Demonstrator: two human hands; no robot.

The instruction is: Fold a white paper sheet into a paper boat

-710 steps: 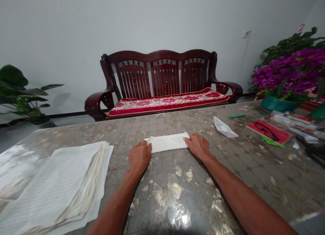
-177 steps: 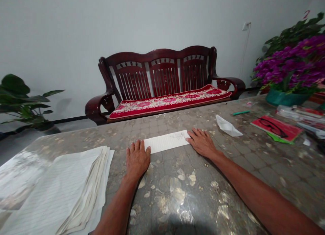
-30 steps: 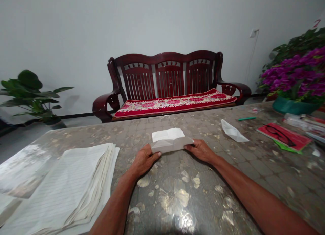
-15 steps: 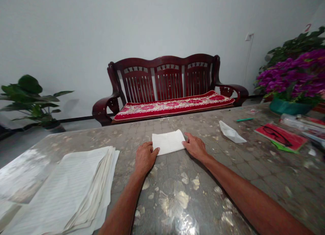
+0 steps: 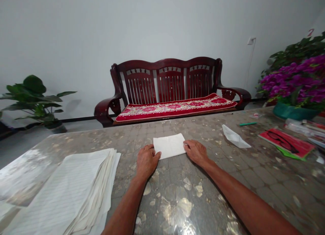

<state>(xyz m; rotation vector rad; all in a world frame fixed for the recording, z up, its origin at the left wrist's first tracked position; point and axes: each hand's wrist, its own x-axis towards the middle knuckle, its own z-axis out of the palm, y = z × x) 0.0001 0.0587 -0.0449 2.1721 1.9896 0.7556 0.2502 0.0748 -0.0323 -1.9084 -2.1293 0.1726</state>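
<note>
A folded sheet of white paper (image 5: pixel 169 146) lies on the patterned tabletop in the middle of the head view, its long side running left to right. My left hand (image 5: pixel 147 160) is closed at its left end, thumb over the lower left corner and fingers bent by the edge. At the right end, my right hand (image 5: pixel 196 151) pinches the paper's edge between thumb and curled fingers. Further right on the table rests a folded white paper boat (image 5: pixel 235 137), apart from both hands.
A stack of lined paper (image 5: pixel 73 184) covers the table's left part. To the right are a green pen (image 5: pixel 248 124), black glasses (image 5: pixel 283 141) on a red booklet (image 5: pixel 303 147), and a teal pot (image 5: pixel 291 111) of purple flowers. A wooden bench (image 5: pixel 169 86) stands beyond the table.
The paper's upper right corner, raised and curled before, now lies flatter. My right hand's fingers have drawn in around the right edge. The whole view has shifted slightly.
</note>
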